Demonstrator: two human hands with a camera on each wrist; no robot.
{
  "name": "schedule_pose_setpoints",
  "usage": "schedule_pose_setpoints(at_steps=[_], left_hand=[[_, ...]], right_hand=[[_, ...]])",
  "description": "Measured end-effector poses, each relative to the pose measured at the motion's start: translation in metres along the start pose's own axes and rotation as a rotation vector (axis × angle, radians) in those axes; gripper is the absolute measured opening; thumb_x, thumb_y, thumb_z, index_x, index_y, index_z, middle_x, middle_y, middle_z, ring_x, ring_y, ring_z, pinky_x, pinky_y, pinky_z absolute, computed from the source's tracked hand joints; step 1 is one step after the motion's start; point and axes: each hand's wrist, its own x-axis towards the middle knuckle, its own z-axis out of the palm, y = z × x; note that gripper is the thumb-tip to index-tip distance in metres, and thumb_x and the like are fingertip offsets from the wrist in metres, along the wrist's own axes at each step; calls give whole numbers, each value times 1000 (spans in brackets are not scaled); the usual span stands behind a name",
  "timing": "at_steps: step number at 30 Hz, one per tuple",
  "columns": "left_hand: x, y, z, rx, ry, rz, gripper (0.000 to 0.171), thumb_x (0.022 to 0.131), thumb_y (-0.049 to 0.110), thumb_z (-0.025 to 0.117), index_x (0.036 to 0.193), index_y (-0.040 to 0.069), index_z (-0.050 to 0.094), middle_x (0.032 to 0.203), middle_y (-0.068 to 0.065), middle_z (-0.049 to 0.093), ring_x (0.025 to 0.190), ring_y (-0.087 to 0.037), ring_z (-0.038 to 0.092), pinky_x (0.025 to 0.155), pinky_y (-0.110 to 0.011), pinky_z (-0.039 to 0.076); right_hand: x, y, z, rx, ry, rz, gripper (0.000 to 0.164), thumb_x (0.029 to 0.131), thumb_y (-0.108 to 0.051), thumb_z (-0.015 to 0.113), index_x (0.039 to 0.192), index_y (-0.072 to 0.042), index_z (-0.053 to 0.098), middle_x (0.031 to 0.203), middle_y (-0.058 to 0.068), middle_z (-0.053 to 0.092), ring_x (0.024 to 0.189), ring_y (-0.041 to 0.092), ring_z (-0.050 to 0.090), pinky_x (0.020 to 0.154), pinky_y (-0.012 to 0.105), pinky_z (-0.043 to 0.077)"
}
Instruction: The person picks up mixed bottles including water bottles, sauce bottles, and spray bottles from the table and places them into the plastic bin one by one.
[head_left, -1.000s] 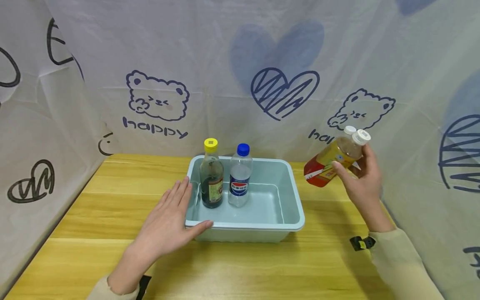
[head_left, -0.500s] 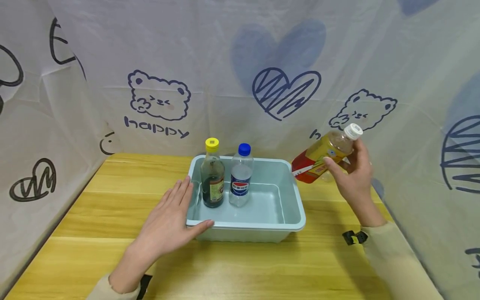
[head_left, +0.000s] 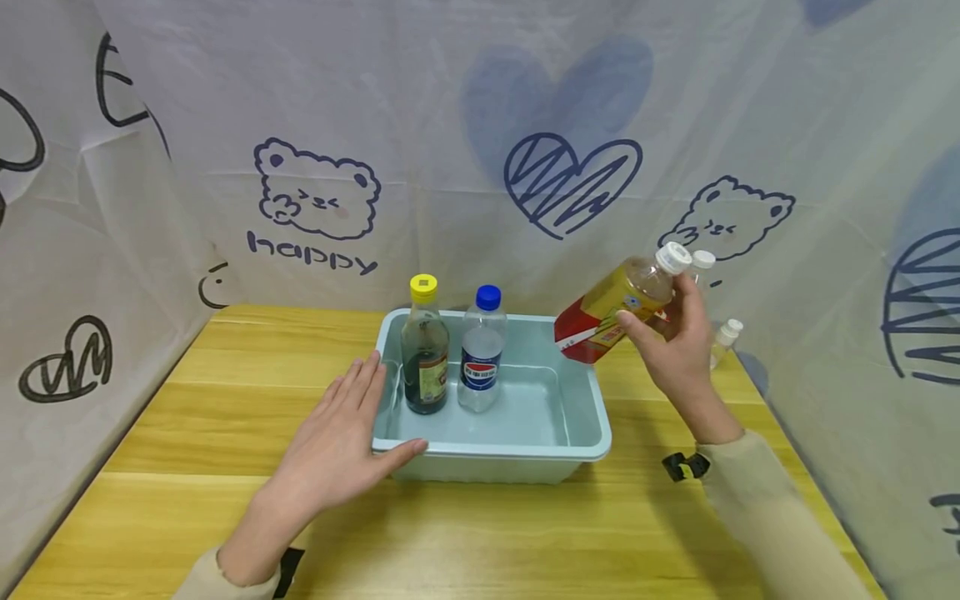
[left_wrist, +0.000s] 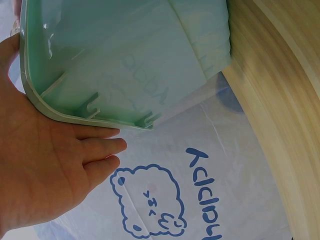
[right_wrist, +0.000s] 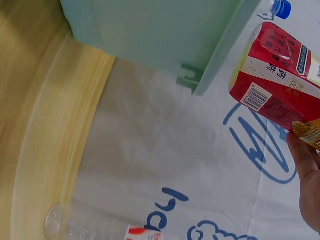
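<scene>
Right hand [head_left: 681, 357] on my feed curled round a tilted red-and-yellow bottle [head_left: 611, 307] near the light-blue basin [head_left: 495, 452], left hand [head_left: 337, 443] — straight-fingered — on its rim, Pepsi bottle [head_left: 480, 367], yellow-capped bottle [head_left: 426, 375] upright inside

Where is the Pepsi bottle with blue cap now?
In the head view, the Pepsi bottle stands inside the pale-blue bin, just right of the yellow-capped bottle and left of the red-labelled bottle in the right hand.
</scene>
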Motion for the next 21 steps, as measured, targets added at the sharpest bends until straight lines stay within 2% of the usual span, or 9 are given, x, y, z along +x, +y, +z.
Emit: schedule_pose_setpoints(at_steps=[5, 10, 17, 21], left_hand=[[0, 0, 0, 0, -3, 1, 120, 89, 88, 42, 163, -4, 19, 173, -19, 8, 158, -41, 14, 128, -56, 17], [0, 0, 1, 5, 6, 6, 118, 90, 86, 45, 163, -4, 20, 173, -19, 10, 158, -41, 15, 128, -56, 18], [0, 0, 1, 0, 8, 4, 118, 90, 85, 45, 162, -5, 22, 173, -19, 11, 158, -41, 15, 128, -56, 18], [0, 0, 1, 0, -2, -1, 119, 90, 87, 44, 163, -4, 22, 173, -19, 10, 159, -40, 14, 128, -55, 18]], right_hand=[[-2, 1, 8, 1, -14, -2, 78, 86, 10, 75, 155, -3, 42, 142, 8, 57, 118, 14, 63, 88, 16, 57], [-5, 1, 17, -52, -45, 27, 81, 85, 10, 77, 156, -4, 41, 145, 14, 56, 122, 12, 61, 92, 16, 56], [-9, 4, 28, -91, -105, 52, 80, 85, 6, 81, 153, -2, 42, 144, 16, 56, 124, 28, 62, 93, 15, 55], [-11, 7, 33, -94, -136, 61, 81, 84, 5, 82, 154, -3, 42, 143, 16, 58, 122, 32, 63, 93, 14, 54]])
